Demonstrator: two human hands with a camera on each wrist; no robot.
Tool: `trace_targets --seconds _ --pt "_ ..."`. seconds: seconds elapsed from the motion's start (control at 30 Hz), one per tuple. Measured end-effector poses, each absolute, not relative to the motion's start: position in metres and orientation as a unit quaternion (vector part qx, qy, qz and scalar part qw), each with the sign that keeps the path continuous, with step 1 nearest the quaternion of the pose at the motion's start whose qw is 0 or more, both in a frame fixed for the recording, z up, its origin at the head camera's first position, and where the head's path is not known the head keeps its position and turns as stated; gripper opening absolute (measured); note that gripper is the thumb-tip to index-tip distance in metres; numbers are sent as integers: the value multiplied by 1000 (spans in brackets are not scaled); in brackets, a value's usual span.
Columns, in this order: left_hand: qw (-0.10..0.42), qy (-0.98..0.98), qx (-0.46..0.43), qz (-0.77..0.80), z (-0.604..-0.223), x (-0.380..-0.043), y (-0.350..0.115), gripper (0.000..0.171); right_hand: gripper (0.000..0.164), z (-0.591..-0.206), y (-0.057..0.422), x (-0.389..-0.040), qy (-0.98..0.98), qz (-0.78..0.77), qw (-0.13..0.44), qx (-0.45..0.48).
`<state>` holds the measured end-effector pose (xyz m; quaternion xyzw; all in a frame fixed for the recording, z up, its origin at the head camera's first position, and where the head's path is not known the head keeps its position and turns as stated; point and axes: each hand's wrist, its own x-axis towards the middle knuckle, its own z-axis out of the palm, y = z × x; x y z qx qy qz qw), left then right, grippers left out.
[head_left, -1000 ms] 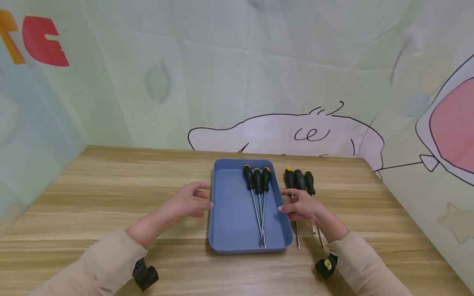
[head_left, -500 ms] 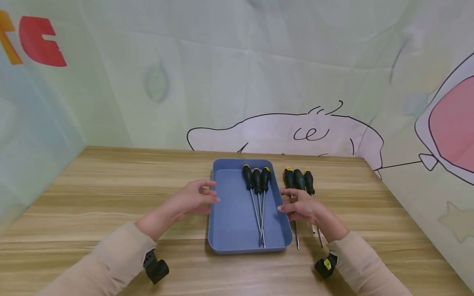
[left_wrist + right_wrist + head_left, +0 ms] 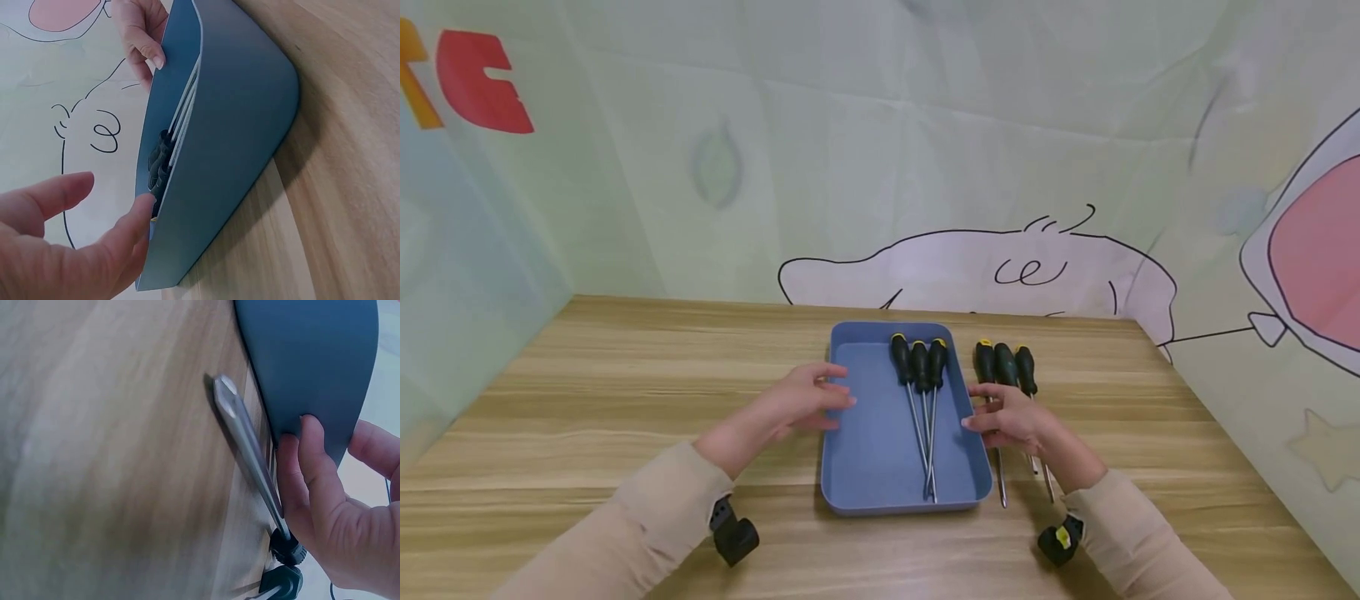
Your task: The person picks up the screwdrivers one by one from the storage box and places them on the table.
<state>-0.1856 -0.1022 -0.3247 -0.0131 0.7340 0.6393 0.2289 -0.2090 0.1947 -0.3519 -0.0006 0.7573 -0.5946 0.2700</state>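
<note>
A blue rectangular tray (image 3: 867, 467) lies on the wooden table with three long screwdrivers (image 3: 921, 367) in its right half, black handles at the far end. My left hand (image 3: 801, 402) hovers at the tray's left wall, fingers spread and reaching over the rim in the head view. In the left wrist view, thumb and fingers of that left hand (image 3: 75, 244) stand apart, holding nothing. My right hand (image 3: 1011, 417) pinches the tray's right wall, thumb over the rim and fingers (image 3: 317, 453) against the outer side.
Right of the tray, three more screwdrivers (image 3: 1006, 367) lie on the table (image 3: 625, 375), partly covered by the right hand. One steel shaft (image 3: 247, 440) runs close beside the tray's outer wall. A printed cloth backdrop (image 3: 880, 167) stands behind the table.
My left hand has moved right, from beside the tray's left wall to over its rim. The right hand, the tray and the screwdrivers stay in place.
</note>
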Motion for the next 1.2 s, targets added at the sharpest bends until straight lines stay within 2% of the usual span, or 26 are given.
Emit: trace_targets --seconds 1.2 --pt "227 715 -53 660 -331 -212 -68 56 62 -355 195 -209 756 -599 266 -1"
